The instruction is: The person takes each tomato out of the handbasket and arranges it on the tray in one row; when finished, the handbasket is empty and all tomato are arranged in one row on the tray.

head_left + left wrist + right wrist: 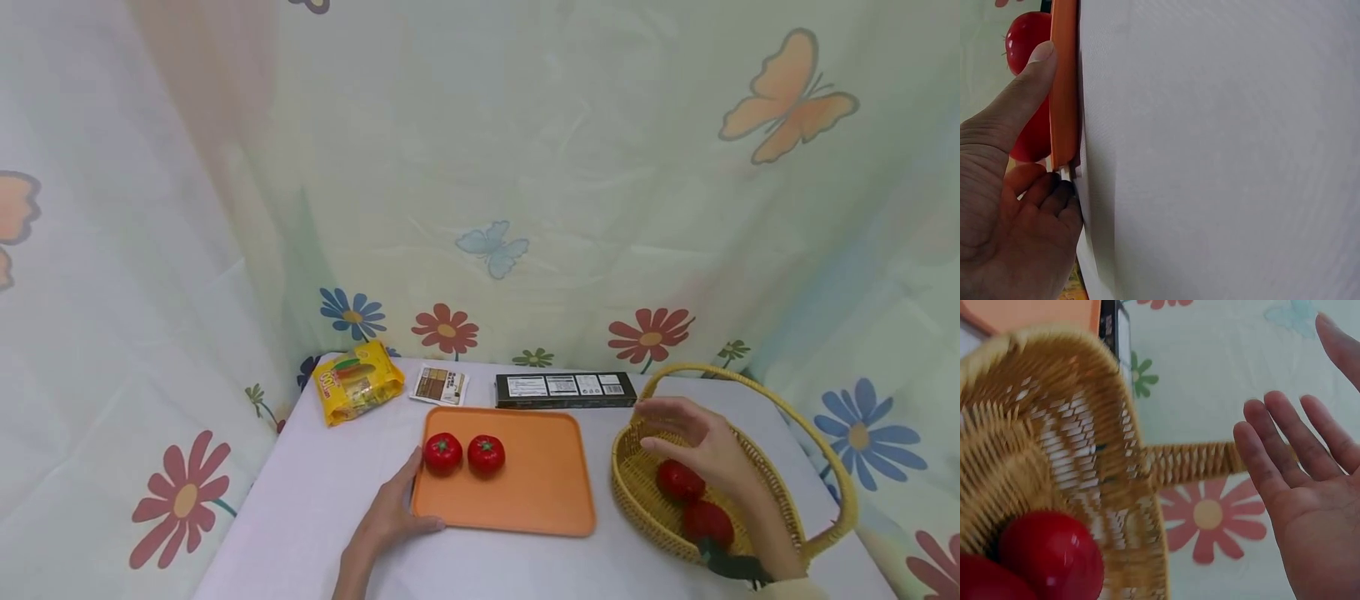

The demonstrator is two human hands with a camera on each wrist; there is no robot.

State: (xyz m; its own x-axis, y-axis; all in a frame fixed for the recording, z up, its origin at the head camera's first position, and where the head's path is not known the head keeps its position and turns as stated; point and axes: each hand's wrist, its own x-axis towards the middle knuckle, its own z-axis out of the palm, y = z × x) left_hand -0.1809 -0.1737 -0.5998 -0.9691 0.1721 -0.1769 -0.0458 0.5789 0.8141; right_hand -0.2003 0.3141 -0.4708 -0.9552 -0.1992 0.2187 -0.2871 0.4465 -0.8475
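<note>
The left hand [392,512] grips the near left corner of an orange tray [540,479], its thumb against the near edge and its fingers curled at the left side; this looks like steadying rather than lifting. The right hand [707,446] holds nothing: its fingers are extended and apart, raised over the far part of a wicker basket [633,500] and clear of the fruit.

The step in hand seems to be shifting red fruit between basket and tray, one piece at a time, though which way it goes cannot be told from this moment. If the basket is the source, the next move calls for lowering the right hand under the handle [832,462] and closing the grip round one piece, without snagging the wicker.

The tray carries two red tomatoes [465,455] with green tops, side by side in its left half; the right half is bare. In the basket lie a red fruit [678,481] and, nearer the person, another red fruit [708,523], with a dark green leaf [738,568] beside it; the forearm may hide more.

Behind the tray, on the white worktop [292,517], lie a yellow packet [358,383], a small sachet [440,385] and a black box [566,390].
</note>
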